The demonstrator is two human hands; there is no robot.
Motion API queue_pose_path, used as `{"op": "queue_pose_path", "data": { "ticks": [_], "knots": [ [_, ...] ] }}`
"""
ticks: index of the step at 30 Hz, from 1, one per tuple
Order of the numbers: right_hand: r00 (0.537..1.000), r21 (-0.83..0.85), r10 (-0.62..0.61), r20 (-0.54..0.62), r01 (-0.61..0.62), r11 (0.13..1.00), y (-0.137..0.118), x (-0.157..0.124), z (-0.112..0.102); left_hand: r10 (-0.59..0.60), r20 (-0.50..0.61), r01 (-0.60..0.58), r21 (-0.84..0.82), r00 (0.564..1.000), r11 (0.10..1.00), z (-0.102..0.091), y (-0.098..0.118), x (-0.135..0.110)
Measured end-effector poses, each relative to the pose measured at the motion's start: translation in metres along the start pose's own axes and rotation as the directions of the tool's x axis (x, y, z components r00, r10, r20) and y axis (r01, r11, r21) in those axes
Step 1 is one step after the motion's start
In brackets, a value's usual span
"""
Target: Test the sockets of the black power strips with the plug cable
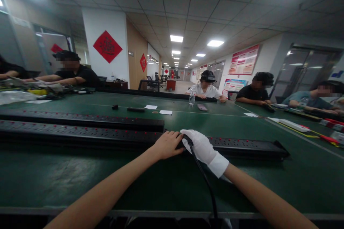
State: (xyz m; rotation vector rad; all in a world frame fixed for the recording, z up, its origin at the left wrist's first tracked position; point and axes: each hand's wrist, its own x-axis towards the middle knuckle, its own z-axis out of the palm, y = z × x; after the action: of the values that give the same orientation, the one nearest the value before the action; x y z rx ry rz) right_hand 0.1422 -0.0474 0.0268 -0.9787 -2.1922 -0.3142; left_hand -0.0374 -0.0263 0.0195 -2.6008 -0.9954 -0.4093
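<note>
A long black power strip (236, 144) with a row of red dots lies across the green table in front of me. My left hand (168, 145), bare, is closed over its middle, fingers on top and thumb on the near side. My right hand (201, 146), in a white glove, meets it there, its fingers curled at the end of a black cable (202, 175). That cable runs down over the table's near edge; whatever it joins is mostly hidden by the glove. Behind lies a second black power strip (129, 122), parallel to the first, reaching left.
Beyond are a black bar (137, 110), white papers (166, 112) and a plastic bottle (192, 96). Several people sit round the far sides, one in white (212, 91) opposite. Clutter lies at far left, white and red parts (294, 125) at right.
</note>
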Motion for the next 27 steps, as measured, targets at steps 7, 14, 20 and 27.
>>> {"op": "queue_pose_path", "data": {
  "ticks": [7,14,20,27],
  "knots": [
    [1.000,-0.001,-0.002,0.011,0.002,1.000,0.000,-0.001,-0.001,0.008,-0.007,-0.008,0.000,1.000,1.000,0.000,0.000,0.000],
    [0.999,0.033,0.053,-0.013,-0.052,0.998,0.003,0.000,0.006,0.003,-0.018,-0.003,0.003,1.000,1.000,-0.001,0.001,0.000],
    [0.995,0.022,0.102,-0.003,-0.102,0.995,0.005,0.004,0.010,0.010,-0.024,-0.011,-0.006,1.000,1.000,-0.003,0.002,-0.001],
    [0.999,0.030,0.051,0.008,-0.052,0.998,0.007,0.002,0.012,0.008,-0.020,-0.008,0.006,1.000,1.000,0.000,0.001,0.000]
  ]
}}
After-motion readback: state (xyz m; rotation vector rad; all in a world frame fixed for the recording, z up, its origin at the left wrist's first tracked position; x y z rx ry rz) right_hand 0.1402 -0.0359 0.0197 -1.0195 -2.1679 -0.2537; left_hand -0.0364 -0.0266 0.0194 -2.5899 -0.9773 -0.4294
